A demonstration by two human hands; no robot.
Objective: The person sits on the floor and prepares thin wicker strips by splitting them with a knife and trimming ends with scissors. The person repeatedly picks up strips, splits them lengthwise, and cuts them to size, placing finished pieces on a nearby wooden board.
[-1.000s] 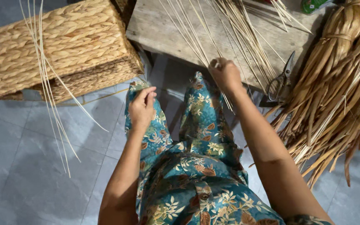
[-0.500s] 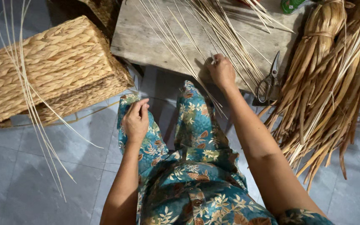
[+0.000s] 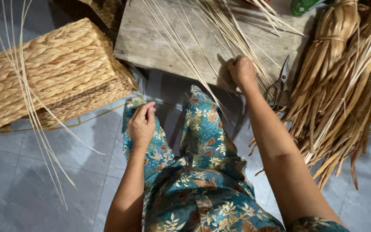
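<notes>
Two hands: both belonged to the person seated in teal floral-print trousers, seen from above.
Right hand: it was curled shut on thin pale straw-coloured reed strips, pressing them down near the front edge of the counter.
Left hand: it rested on the left knee, thumb and fingertips pinched together; whether anything lay between them could not be told.
Reed strips: they fanned out across the weathered grey wooden counter, from the far edge to the right hand, a few reaching past the front edge over the trousers.
Package: a green container with a red patch lay at the far right corner of the counter, mostly cut off by the picture's edge.
Scissors: grey metal scissors lay at the counter's right edge, just beside the right wrist.
Right side: a large bundle of brown dried leaves, tied near its top, lay on the floor, touching the counter's corner.
Left side: a rectangular woven tan basket lay tilted on the grey tiled floor, with long loose pale reeds draped over it.
</notes>
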